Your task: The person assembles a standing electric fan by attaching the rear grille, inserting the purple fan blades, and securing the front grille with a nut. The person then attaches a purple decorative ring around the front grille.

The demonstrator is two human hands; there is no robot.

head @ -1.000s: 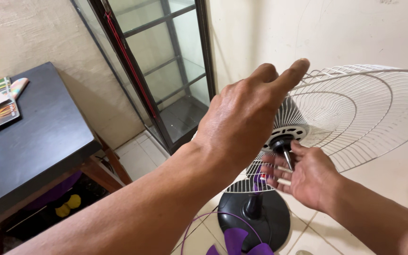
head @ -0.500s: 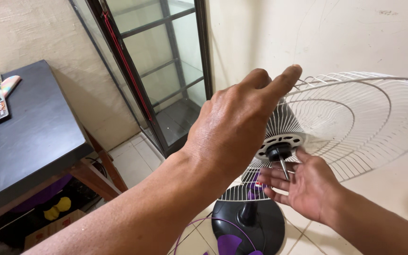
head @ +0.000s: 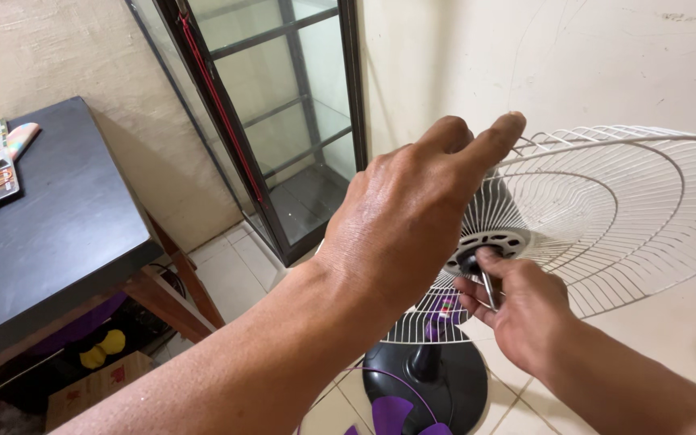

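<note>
Fingers (head: pixel 486 259) of the right hand (head: pixel 521 310) close around the black hub nut (head: pixel 469 259) and the thin metal shaft (head: pixel 489 292) at the centre of the white wire fan guard (head: pixel 606 209), right of the frame's middle. The shaft's long axis runs from the hub down and slightly right, its free end pointing toward the lower edge of the frame, across the palm. The left hand (head: pixel 408 213) reaches in from the lower left, fingers curled over the guard's upper left rim; whether they grip the wire I cannot tell. The guard lies tilted, its open face turned toward the camera. Below it stand the black round fan base (head: pixel 437 387) and a purple blade (head: pixel 396 415) on the tiled floor (head: pixel 235 278). A dark tabletop (head: pixel 58 225) fills the left, and a glass cabinet (head: pixel 283 121) stands at upper centre.
</note>
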